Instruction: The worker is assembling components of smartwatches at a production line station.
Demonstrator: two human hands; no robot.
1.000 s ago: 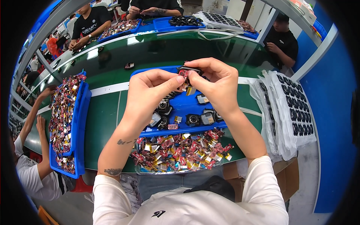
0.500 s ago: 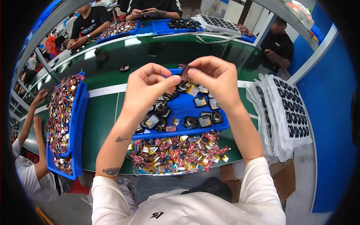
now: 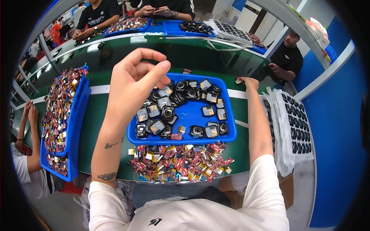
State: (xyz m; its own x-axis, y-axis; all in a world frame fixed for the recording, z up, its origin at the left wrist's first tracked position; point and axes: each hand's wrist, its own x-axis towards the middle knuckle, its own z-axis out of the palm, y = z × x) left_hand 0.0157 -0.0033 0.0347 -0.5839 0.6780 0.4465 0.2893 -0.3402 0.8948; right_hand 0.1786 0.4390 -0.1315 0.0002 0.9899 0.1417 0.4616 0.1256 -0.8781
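Piece (image 3: 239, 80) sits clamped in the right hand (image 3: 251, 83); left of that grip are a blue tray (image 3: 189, 113) and the left hand (image 3: 139, 74), fingertips apart

The small piece (image 3: 239, 80) at the right hand (image 3: 251, 83) is too small to identify. The left hand (image 3: 140, 73) hides the blue tray's (image 3: 208, 141) far-left corner. Upper edge cuts off a far co-worker's (image 3: 184, 7) head.

my view comes from the left of two fisheye cameras on my head, facing down and forward: my white shirt (image 3: 177, 215) close below, my left fingers (image 3: 148, 54) and right fingers (image 3: 246, 79) farther above the tabletop (image 3: 92, 123), a co-worker (image 3: 288, 59) well beyond; straight edges bend toward the rim.
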